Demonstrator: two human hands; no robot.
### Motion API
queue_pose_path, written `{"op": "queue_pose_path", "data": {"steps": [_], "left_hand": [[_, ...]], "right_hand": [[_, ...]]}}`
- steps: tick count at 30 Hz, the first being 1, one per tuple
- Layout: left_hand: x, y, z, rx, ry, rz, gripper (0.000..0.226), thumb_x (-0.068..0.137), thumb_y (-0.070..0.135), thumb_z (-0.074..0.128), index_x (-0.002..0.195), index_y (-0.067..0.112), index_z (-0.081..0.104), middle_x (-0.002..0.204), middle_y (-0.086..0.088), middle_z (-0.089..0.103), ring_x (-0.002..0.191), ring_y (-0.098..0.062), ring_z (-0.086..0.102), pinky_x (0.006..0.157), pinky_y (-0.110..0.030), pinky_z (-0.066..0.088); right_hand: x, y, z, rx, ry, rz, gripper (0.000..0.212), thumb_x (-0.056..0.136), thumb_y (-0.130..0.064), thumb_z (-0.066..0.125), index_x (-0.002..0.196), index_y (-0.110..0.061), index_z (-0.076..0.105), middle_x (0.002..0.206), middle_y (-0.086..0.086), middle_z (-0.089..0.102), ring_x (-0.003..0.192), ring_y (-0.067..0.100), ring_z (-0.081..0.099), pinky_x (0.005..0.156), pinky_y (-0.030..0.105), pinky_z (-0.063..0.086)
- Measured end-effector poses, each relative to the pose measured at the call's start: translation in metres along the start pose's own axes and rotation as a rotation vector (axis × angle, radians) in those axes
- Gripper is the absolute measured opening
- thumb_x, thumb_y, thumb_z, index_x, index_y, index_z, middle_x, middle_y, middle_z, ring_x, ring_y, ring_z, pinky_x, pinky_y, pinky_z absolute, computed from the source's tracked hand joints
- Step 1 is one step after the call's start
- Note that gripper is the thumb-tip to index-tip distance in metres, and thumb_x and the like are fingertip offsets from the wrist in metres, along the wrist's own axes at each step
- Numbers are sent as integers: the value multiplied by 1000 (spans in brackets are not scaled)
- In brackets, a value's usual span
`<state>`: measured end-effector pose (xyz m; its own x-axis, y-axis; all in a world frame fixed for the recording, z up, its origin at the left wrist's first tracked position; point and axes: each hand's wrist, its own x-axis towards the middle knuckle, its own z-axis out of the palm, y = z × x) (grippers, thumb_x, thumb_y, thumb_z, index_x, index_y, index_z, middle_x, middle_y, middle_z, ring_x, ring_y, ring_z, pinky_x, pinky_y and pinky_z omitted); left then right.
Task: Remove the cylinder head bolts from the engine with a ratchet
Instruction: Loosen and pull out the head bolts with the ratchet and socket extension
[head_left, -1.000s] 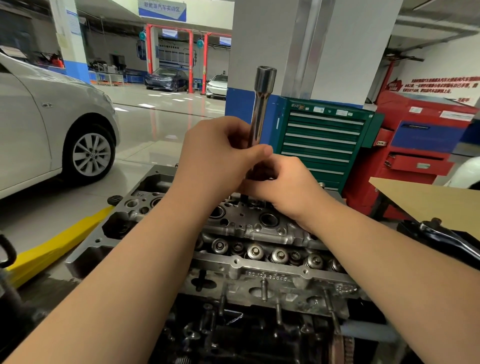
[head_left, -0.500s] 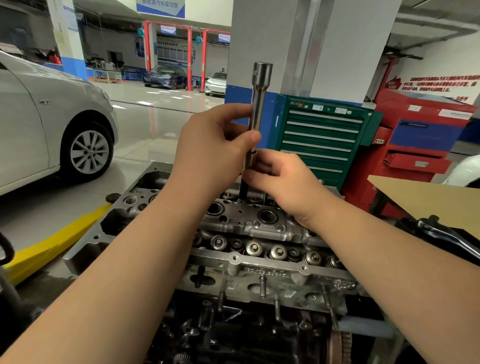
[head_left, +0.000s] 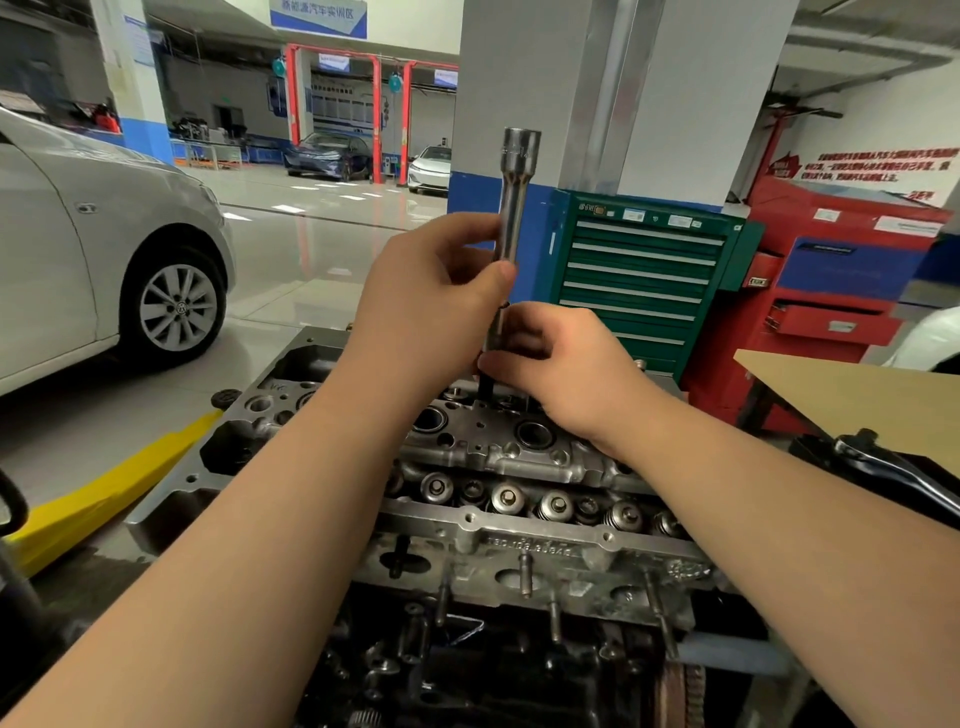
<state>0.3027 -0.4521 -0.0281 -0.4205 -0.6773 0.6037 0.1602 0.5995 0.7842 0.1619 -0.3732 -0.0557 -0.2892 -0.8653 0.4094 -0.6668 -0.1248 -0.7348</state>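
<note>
Sitting nearest is the cylinder head (head_left: 519, 467) on the engine, valve springs exposed. Just above its far side, a dark bolt (head_left: 487, 387) is pinched by the right hand (head_left: 563, 374), fingers curled round it. A chrome extension bar (head_left: 511, 208) is held upright over it, pinched by the left hand (head_left: 431, 306). Further back, a green tool cabinet (head_left: 644, 280) can be seen, plus a white car (head_left: 104, 249) off left.

Bright even workshop light, floor (head_left: 322, 244) glare, wide-angle bending at edges
</note>
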Motion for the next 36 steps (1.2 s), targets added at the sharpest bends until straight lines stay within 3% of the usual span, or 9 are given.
{"op": "queue_pose_path", "data": {"steps": [4,6,10,12,18,22,26,31,36], "left_hand": [[-1,-1,0,79,-7,26,28,80,32,88,105,33,78,89,10,73,81,-9,72,81,-32,60],[1,-2,-1,122,22,42,25,82,29,87,105,29,80,85,8,76,81,-7,72,82,-31,59],[2,-2,-1,85,24,20,35,91,13,75,125,24,75,94,7,79,90,-8,75,93,-39,59],[1,-2,0,39,-7,15,43,93,14,72,133,29,69,94,6,79,89,-7,75,91,-36,60],[-1,0,1,193,61,67,24,77,33,89,93,33,71,79,11,73,74,-3,68,69,-17,52],[0,0,-3,86,26,-3,36,84,23,85,119,28,74,88,7,79,83,-4,74,85,-30,58],[-2,2,2,50,-19,21,33,89,22,79,121,28,73,94,7,77,88,-7,73,87,-33,59],[-2,0,-1,96,10,29,28,80,29,88,107,28,79,86,8,76,82,-9,73,83,-32,59],[0,-1,-2,48,28,2,42,91,15,77,131,28,70,91,8,79,84,-1,74,88,-32,60]], "right_hand": [[3,-2,2,-80,46,6,38,81,-28,88,115,-24,71,99,-2,77,96,18,74,93,49,57],[2,-2,2,-62,42,-11,31,82,-28,86,109,-21,72,97,-2,77,94,17,74,92,47,58],[0,1,1,22,-4,-21,17,91,-6,75,104,-17,73,97,-6,79,95,7,74,91,29,58],[1,1,0,-30,0,-16,19,90,-7,76,102,-20,73,94,-11,79,93,4,74,90,31,58],[2,-1,1,-53,65,6,29,77,-26,90,100,-23,73,93,-4,78,89,15,75,88,47,60],[1,1,1,33,-42,-10,23,88,-6,79,108,-15,71,95,-10,78,94,7,74,89,28,56],[1,0,1,-34,-26,12,23,87,-10,80,108,-17,72,98,-4,79,96,11,75,96,44,57],[2,-2,2,-108,45,23,32,77,-29,90,103,-25,72,92,-5,77,89,15,74,89,49,58],[-1,1,2,127,-12,-7,23,87,-28,74,107,-16,75,101,3,80,102,21,75,101,54,55]]}}
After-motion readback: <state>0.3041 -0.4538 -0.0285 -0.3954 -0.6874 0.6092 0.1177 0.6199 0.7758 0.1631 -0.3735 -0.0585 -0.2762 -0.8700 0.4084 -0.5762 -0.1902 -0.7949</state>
